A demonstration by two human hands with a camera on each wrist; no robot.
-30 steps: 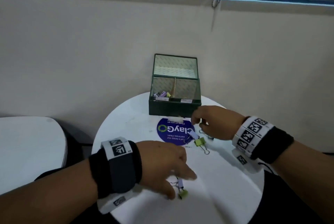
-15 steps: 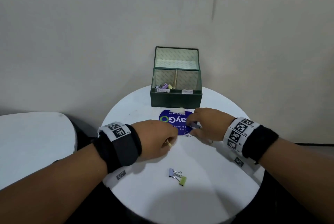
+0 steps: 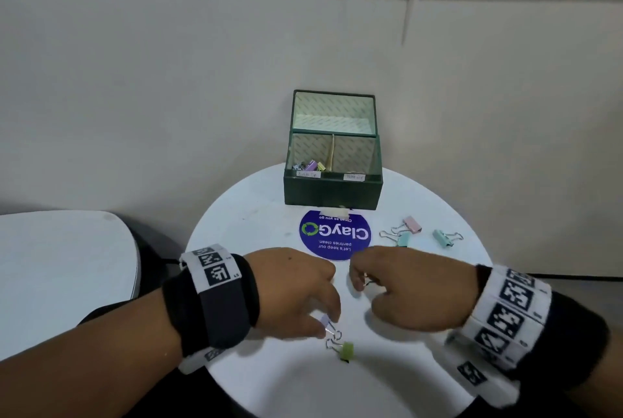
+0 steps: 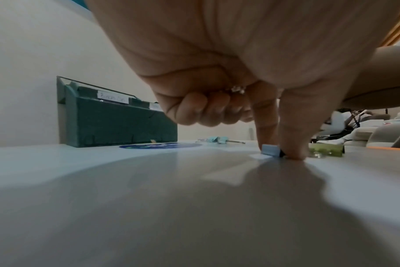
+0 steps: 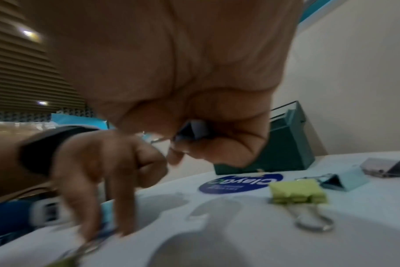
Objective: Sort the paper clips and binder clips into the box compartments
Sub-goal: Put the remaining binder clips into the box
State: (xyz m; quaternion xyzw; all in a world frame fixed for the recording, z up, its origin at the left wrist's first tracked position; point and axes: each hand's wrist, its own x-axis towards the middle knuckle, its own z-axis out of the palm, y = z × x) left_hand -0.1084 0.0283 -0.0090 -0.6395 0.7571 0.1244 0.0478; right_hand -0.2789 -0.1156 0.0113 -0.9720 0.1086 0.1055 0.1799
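Nearest on the white table (image 3: pixel 236 215) lies a green clip (image 3: pixel 346 350), its wire handles touching those of a blue clip (image 4: pixel 270 149). Left hand (image 3: pixel 296 289) pinches this blue clip between thumb and forefinger, against the table surface, while the other fingers are curled in. Right hand (image 3: pixel 411 286), just beside it, holds a lilac clip (image 5: pixel 195 131) inside curled fingers, above the table. Farther right lie a pink clip (image 3: pixel 412 224) and two teal clips (image 3: pixel 403 239), near a round blue sticker (image 3: pixel 335 235). Farthest stands the green box (image 3: pixel 332 191), lid open, with several clips in its left compartment.
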